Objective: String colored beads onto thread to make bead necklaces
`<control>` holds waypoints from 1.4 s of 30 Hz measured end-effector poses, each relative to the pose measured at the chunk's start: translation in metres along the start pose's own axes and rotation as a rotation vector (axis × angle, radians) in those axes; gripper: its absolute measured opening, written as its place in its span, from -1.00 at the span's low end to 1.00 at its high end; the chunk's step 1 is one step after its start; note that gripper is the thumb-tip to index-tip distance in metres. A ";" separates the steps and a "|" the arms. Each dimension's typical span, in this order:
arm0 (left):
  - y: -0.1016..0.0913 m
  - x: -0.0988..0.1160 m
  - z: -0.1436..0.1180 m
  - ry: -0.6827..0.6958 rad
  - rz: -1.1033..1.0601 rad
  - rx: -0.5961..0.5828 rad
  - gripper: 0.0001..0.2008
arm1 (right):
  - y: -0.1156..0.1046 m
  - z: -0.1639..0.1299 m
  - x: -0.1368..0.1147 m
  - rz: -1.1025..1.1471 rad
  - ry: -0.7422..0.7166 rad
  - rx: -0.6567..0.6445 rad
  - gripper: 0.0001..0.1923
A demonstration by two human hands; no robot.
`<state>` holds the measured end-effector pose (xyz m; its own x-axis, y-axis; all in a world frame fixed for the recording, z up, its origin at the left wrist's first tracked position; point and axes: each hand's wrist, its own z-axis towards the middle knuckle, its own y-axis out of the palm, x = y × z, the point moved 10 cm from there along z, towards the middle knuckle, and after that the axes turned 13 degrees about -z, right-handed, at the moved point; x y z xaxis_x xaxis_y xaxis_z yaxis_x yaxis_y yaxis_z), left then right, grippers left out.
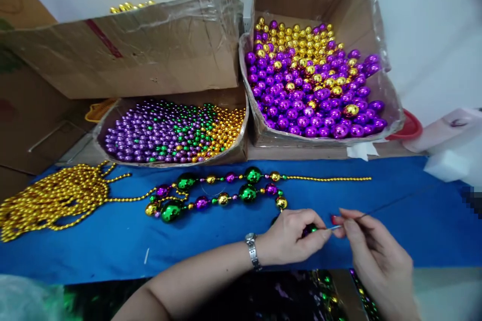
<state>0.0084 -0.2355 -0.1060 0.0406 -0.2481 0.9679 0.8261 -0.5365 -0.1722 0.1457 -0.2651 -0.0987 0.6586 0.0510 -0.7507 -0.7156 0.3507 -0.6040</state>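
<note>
I see a small shiny green bead (311, 229) pinched in the fingertips of the left hand (288, 238), low on the blue cloth-covered table (406, 220). The left fingers are shut tight on the bead, and the wrist with the silver watch (252, 251) lies flat. The right hand (371, 248) sits just beside it, its finger and thumb pressed together on a thin metal needle (335, 227) that touches the bead.

Just above the hands lies a string of big green, purple and gold beads (222, 193). A pile of thin gold bead chains (52, 200) lies far left. At the table's back edge stand a low cardboard box of small mixed beads (169, 133) and a taller cardboard box of purple and gold balls (312, 85). The blue cloth is bare to the right of the hands.
</note>
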 end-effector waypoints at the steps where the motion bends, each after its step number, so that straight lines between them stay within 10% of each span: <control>1: -0.001 0.001 0.003 -0.024 0.009 -0.008 -0.79 | -0.001 0.003 0.000 0.038 0.031 0.013 -0.78; 20: -0.030 -0.022 0.011 -0.338 -0.295 -0.135 -0.71 | -0.031 0.057 -0.001 0.328 0.172 0.351 -0.72; 26: -0.030 -0.025 0.019 -0.400 -0.516 -0.199 -0.75 | -0.013 0.079 -0.011 0.365 0.103 0.175 -0.79; 36: -0.040 -0.035 0.027 -0.440 -0.742 -0.039 -0.79 | -0.006 0.091 -0.007 0.342 0.098 0.162 -0.77; 42: -0.034 -0.033 0.021 -0.492 -0.691 -0.171 -0.76 | -0.023 0.101 -0.005 0.313 0.090 0.243 -0.74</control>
<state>-0.0095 -0.1917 -0.1284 -0.1682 0.5351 0.8279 0.6607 -0.5621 0.4975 0.1821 -0.1789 -0.0537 0.3867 0.1125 -0.9153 -0.7957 0.5425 -0.2695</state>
